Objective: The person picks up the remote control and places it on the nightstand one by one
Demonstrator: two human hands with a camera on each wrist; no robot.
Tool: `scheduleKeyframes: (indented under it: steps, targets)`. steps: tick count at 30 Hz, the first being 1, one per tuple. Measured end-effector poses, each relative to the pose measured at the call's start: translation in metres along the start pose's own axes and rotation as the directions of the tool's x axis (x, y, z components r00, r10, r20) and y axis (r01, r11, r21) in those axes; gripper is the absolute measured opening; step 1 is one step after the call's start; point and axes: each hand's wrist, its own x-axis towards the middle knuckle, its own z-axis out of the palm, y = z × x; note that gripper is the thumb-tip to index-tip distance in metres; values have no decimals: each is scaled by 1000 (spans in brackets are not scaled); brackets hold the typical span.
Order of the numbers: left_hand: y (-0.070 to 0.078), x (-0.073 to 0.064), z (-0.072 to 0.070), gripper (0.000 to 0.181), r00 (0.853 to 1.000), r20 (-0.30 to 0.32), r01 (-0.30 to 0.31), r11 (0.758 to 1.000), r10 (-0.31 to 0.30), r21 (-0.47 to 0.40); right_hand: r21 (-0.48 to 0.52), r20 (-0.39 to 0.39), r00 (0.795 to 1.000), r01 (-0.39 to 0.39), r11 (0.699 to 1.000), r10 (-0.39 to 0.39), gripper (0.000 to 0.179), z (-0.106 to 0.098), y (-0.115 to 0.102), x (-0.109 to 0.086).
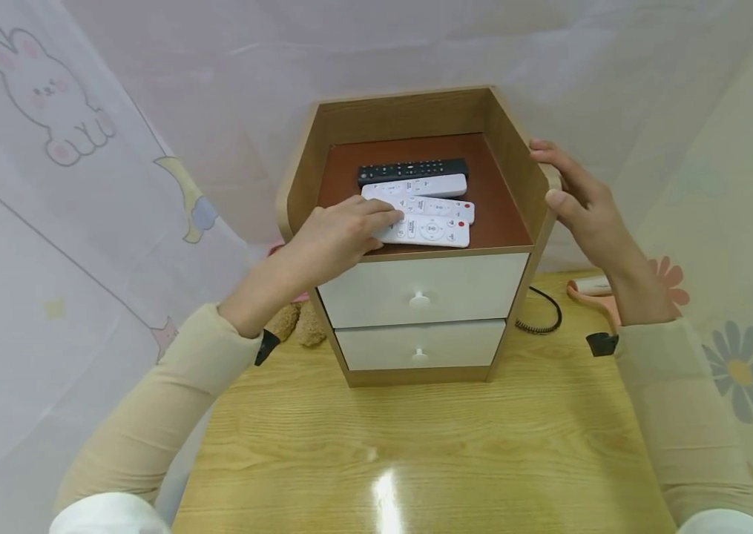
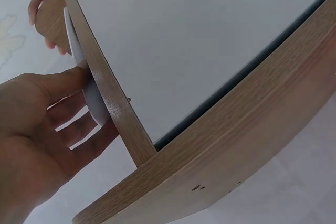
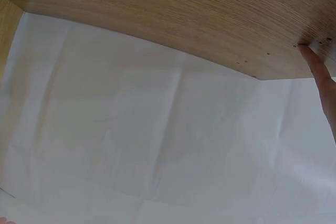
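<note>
A small wooden cabinet with two white drawers stands in front of me, its raised-edge top lined in reddish brown. On that top lie a black remote control at the back, two white remotes ahead of it, and a front white remote. My left hand pinches the left end of the front remote, thumb at the cabinet's front edge; the left wrist view shows this remote between thumb and fingers. My right hand grips the front corner of the right side panel.
The cabinet stands on a wood-grain table. Behind its left side are brown fuzzy shapes. To the right lie a black coiled cord and a white-and-pink object. Printed cloth hangs around.
</note>
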Motion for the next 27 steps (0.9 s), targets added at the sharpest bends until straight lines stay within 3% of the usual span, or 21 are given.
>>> scheduleKeyframes:
  steps: [6,18,21,23,24,25,27]
  targets:
    - [0,-1,2,38,1000,6,12,1000,-12,-17,16,4,1000,-11,1000,10,45,0,1,0]
    - [6,-3,10,35,996,-77,37,999,-36,12,75,-21,1000,-16,997,18,45,0,-1,4]
    - [10,-9,11,38,990,-133,38,999,-35,26,79,-36,999,-26,997,29,45,0,1,2]
    - [16,-18,11,37,972,-234,23,1000,-21,7,77,-46,998,-36,996,39,45,1,1,0]
    - [20,-24,12,36,953,-302,7,1000,-8,-3,76,-51,998,-40,996,44,45,1,1,-1]
    - [25,-31,12,35,927,-375,-13,1000,5,-19,73,-57,997,-45,996,49,45,1,1,-2]
    - [37,-49,17,32,850,-526,-59,997,20,-58,60,-64,996,-59,996,63,46,1,-1,-3]
